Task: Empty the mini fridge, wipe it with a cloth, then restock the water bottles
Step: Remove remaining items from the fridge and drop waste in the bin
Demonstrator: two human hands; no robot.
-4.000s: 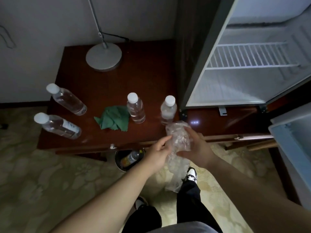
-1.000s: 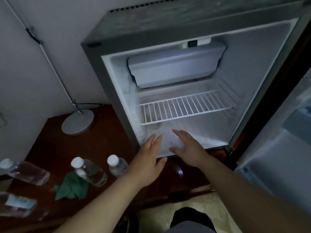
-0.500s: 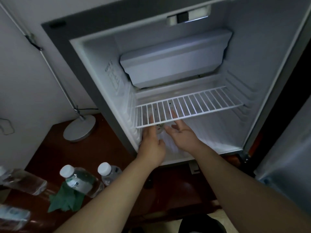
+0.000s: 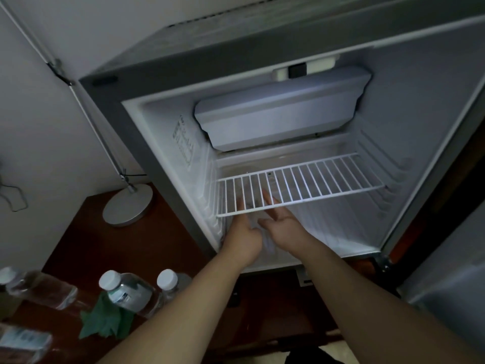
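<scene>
The mini fridge (image 4: pixel 168 143) stands open, with a white wire shelf (image 4: pixel 315 179) across its middle. Both my hands reach in under the shelf's left front corner. My left hand (image 4: pixel 242 233) has its fingers stretched under the wires. My right hand (image 4: pixel 284 224) is flat, palm turned left, fingers straight. Something pale and clear (image 4: pixel 265 240) lies between them on the fridge floor; I cannot tell what it is. Several water bottles stand on the dark wooden table (image 4: pixel 183 258) at lower left, the nearest two being one bottle (image 4: pixel 126 290) and a second bottle (image 4: pixel 170 282). A green cloth (image 4: pixel 105 321) lies by them.
A closed freezer box (image 4: pixel 283 111) fills the fridge's top. The open fridge door (image 4: pixel 446 298) is at the right. A lamp's round base (image 4: pixel 128 204) sits on the table by the fridge's left wall, its pole slanting up left. Two more bottles (image 4: pixel 39 287) lie at far left.
Four seconds ago my hands held a crumpled clear bag above the table's edge. Since then they have let it go and reached into the fridge, going deeper under the wire shelf.
</scene>
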